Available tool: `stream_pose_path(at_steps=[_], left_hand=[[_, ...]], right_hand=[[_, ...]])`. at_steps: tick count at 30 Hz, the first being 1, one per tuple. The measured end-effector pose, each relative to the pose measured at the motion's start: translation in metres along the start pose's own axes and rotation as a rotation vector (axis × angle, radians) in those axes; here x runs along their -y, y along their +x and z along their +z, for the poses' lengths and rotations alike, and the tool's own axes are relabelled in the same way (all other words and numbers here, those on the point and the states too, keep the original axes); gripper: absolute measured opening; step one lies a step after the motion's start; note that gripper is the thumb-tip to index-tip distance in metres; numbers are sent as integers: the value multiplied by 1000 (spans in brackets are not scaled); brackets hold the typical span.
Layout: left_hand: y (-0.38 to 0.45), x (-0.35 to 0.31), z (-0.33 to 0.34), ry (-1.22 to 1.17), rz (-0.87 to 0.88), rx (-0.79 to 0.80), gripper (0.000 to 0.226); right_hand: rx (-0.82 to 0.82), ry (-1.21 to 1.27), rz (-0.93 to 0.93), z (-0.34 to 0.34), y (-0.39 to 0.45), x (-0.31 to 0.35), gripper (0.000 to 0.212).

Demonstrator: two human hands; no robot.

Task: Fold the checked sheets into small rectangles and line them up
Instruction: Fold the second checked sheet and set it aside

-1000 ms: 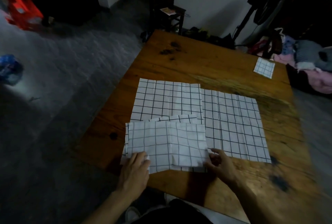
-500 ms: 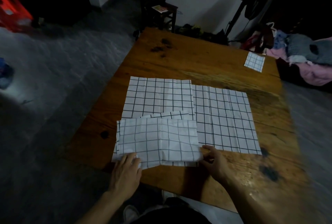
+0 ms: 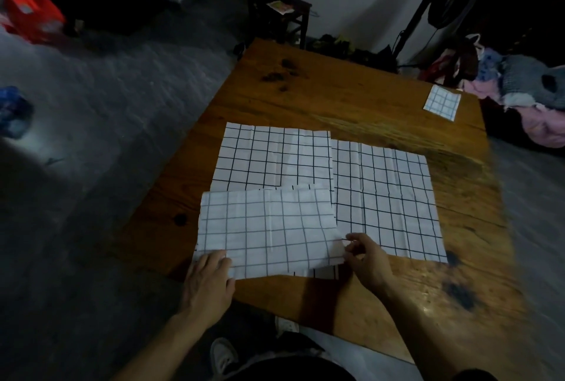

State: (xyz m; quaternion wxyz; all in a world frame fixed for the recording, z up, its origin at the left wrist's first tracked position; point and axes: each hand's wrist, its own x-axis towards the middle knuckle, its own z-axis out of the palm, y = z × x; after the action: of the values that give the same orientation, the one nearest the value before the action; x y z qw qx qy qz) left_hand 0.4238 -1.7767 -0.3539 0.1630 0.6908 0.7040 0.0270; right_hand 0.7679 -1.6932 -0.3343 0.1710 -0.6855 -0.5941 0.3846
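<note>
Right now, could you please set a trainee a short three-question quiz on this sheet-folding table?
1. True or false: the small folded rectangle lies at the table's far right corner, apart from the open sheets.
2. Which sheet do both hands touch?
A. the left sheet
B. the right sheet
C. the nearest sheet, folded over
3. Fill in: the left hand rests on the nearest sheet's near-left corner, while the right hand pinches its ____ edge.

Key: 1 true; 2 C; 3 right.
</note>
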Motion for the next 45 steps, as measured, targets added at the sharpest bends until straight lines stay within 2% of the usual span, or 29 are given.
stream_pose_path(at_steps=[4, 9, 14, 17, 21, 24, 26, 28, 30, 34, 39, 45], left_hand=[[-4, -4, -3, 24, -17, -26, 46], [-5, -19, 0, 4, 73, -32, 45], [-2, -34, 2, 11, 149, -2, 46], [-1, -30, 3, 15, 89, 27, 50], [-2, -29, 0, 18, 62, 37, 52], [-3, -32, -2, 11, 127, 6, 48], [-3, -33, 0, -21, 181, 23, 43], [-4, -33, 0, -25, 225, 39, 35], [-4, -29, 1, 23, 260, 45, 30], [-5, -20, -1, 48, 243, 46, 40], [-3, -6, -3, 31, 220, 23, 28], [-1, 18, -12, 25, 149, 64, 44]], right_hand=[[-68, -49, -28, 15, -1, 4, 37], [-7, -359, -275, 31, -12, 4, 34], [109, -466, -398, 52, -10, 8, 39], [135, -479, -372, 58, -2, 13, 46], [64, -463, -455, 64, 4, 13, 48], [72, -431, -561, 75, -2, 20, 43], [120, -457, -669, 86, -8, 25, 32], [176, -490, -711, 98, -12, 23, 32], [210, -486, -701, 107, -12, 19, 34], [202, -460, -667, 103, -12, 15, 33], [72, -413, -537, 77, -9, 3, 25], [-72, -475, -322, 56, -7, -7, 17]])
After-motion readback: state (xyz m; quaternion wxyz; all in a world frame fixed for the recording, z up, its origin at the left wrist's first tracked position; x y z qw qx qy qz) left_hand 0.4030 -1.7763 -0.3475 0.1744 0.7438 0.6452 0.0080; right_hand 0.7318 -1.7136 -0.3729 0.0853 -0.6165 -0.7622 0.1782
